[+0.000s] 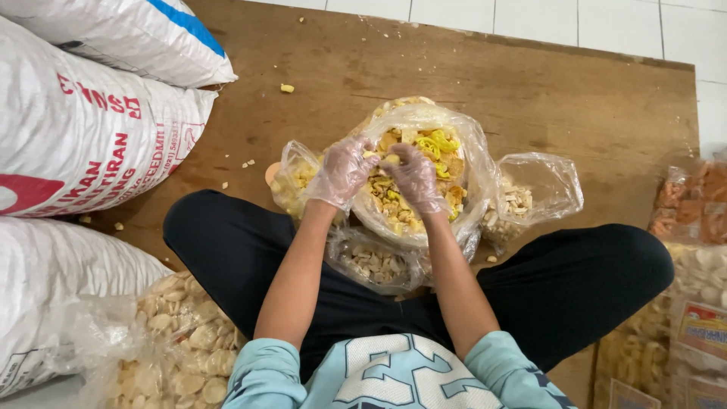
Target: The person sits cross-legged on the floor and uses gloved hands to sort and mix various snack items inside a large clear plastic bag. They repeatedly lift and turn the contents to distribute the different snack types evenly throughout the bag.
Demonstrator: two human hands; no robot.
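Note:
I sit cross-legged on a wooden board [545, 106]. Both hands wear thin clear plastic gloves. My left hand [344, 170] and my right hand [415, 176] reach into a large clear plastic bag [473, 163] of mixed yellow and tan crackers in front of my legs. The fingertips of both hands meet around a small pale cracker piece [391, 159] just above the pile. Smaller clear bags of crackers sit around the big one: one at its left [291, 178], one at its right [538, 193], and one near my lap [375, 265].
Large white woven sacks [83, 129] are stacked on the left. A clear bag of round pale crackers [178, 341] lies by my left knee. Packaged crackers [693, 265] pile up at the right edge. Loose crumbs [287, 88] dot the board; white tiles [606, 19] lie beyond.

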